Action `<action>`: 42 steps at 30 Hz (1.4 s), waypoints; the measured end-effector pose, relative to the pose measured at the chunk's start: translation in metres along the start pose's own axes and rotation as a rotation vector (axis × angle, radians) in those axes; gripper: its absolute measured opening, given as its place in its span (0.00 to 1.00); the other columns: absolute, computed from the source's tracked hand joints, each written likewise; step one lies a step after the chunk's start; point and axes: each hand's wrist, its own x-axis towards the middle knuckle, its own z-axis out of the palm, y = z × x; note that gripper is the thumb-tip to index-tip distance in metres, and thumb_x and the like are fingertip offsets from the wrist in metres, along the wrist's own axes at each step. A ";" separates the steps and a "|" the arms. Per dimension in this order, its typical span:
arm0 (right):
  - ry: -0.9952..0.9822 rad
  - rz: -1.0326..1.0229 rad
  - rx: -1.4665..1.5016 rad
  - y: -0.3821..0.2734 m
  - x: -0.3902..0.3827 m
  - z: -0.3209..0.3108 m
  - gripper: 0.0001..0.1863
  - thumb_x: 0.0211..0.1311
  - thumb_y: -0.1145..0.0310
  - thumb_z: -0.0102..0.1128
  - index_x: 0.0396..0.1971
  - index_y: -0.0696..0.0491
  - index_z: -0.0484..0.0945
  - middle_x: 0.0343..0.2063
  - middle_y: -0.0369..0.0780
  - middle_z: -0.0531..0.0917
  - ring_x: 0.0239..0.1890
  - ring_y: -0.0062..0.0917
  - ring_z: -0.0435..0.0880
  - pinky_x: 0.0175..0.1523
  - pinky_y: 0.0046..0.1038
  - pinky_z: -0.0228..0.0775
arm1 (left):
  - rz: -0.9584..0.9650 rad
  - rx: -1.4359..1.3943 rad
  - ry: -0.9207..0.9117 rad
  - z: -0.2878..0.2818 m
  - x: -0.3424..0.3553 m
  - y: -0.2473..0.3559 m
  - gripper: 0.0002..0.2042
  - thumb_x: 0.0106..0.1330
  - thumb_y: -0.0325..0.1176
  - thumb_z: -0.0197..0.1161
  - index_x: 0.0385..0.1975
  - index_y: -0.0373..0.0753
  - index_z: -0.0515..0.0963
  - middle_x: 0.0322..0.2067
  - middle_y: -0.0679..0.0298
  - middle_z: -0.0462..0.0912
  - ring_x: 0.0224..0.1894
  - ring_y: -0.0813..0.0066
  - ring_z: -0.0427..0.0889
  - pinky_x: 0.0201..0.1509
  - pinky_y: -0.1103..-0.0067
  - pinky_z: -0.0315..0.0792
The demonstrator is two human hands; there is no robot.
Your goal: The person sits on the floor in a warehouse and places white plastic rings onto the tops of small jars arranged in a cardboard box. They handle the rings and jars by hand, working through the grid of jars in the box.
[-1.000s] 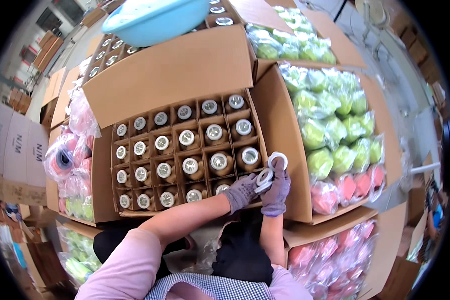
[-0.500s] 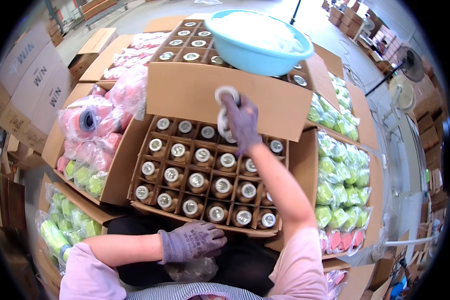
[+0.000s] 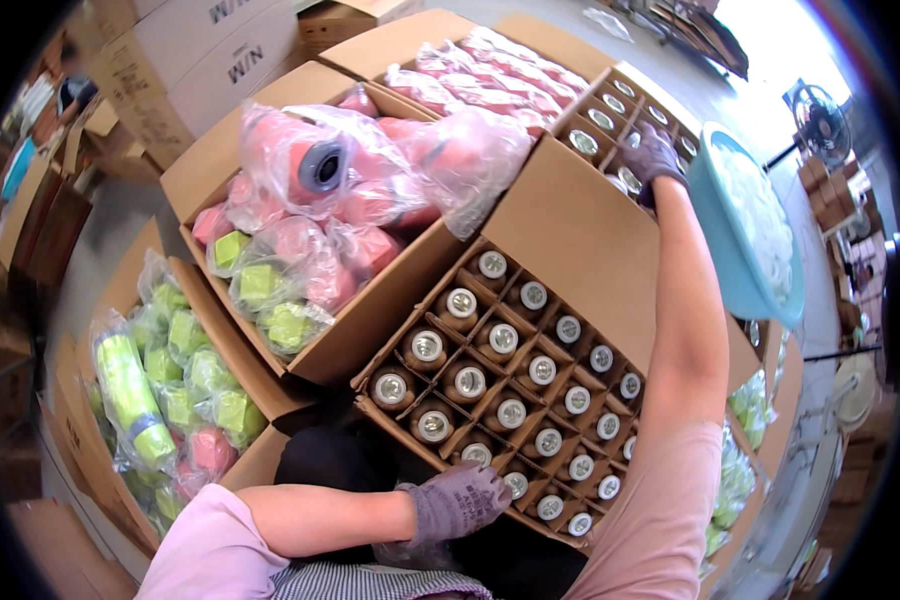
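Note:
An open cardboard carton [image 3: 570,225] in front of me holds several brown bobbins with white caps [image 3: 503,338], each in its own divider cell. My left hand [image 3: 458,500], in a grey glove, rests on the carton's near edge, fingers spread, with crumpled clear plastic just below it. My right hand [image 3: 653,155], also gloved, reaches over the raised flap to a second carton of bobbins [image 3: 610,105] behind. Its fingers curl down onto that carton, and whether they hold anything is hidden. A light blue basin [image 3: 745,250] of white pieces stands right beside this hand.
A carton of pink and green yarn cones in clear bags [image 3: 360,200] stands to the left. Another carton with green cones [image 3: 135,390] is at the lower left. Closed cardboard boxes [image 3: 210,55] are stacked behind, and a fan [image 3: 820,120] is at the upper right.
My view has swung to the left. My right hand has gone from the flap to the far carton beside the basin, and the white round piece it held no longer shows. My left hand stays on the near edge.

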 end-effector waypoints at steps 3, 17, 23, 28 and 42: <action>0.030 0.022 0.105 0.005 0.007 -0.020 0.32 0.56 0.54 0.60 0.61 0.48 0.69 0.58 0.51 0.71 0.62 0.43 0.69 0.66 0.38 0.61 | -0.014 -0.050 0.038 -0.011 0.003 -0.006 0.11 0.59 0.38 0.59 0.35 0.37 0.75 0.29 0.66 0.79 0.34 0.72 0.80 0.38 0.77 0.74; -0.150 -0.694 0.416 -0.108 -0.325 -0.065 0.11 0.59 0.68 0.58 0.41 0.51 0.77 0.33 0.46 0.82 0.38 0.40 0.81 0.48 0.34 0.74 | -0.115 0.054 -0.474 -0.022 -0.036 0.020 0.12 0.54 0.35 0.65 0.38 0.40 0.85 0.38 0.59 0.86 0.42 0.61 0.85 0.39 0.68 0.78; -1.042 -0.422 0.135 -0.100 -0.523 0.005 0.17 0.56 0.61 0.57 0.44 0.50 0.81 0.42 0.47 0.83 0.46 0.37 0.82 0.54 0.33 0.72 | -0.157 0.174 -0.369 -0.003 -0.059 -0.002 0.12 0.58 0.36 0.59 0.37 0.40 0.85 0.39 0.58 0.86 0.44 0.60 0.84 0.42 0.66 0.78; -1.582 -0.759 -0.114 -0.134 -0.681 0.124 0.24 0.51 0.57 0.63 0.50 0.47 0.80 0.52 0.47 0.78 0.55 0.36 0.78 0.59 0.37 0.69 | -0.245 -0.026 0.329 -0.056 -0.122 0.005 0.22 0.62 0.46 0.61 0.49 0.36 0.76 0.49 0.50 0.79 0.52 0.56 0.78 0.57 0.68 0.70; -1.185 -0.821 -0.271 -0.131 -0.734 0.195 0.23 0.51 0.61 0.63 0.51 0.43 0.79 0.48 0.42 0.82 0.51 0.36 0.80 0.56 0.32 0.72 | -0.727 -0.651 1.055 0.039 -0.254 0.002 0.18 0.74 0.37 0.44 0.47 0.30 0.76 0.47 0.53 0.79 0.50 0.61 0.78 0.57 0.74 0.68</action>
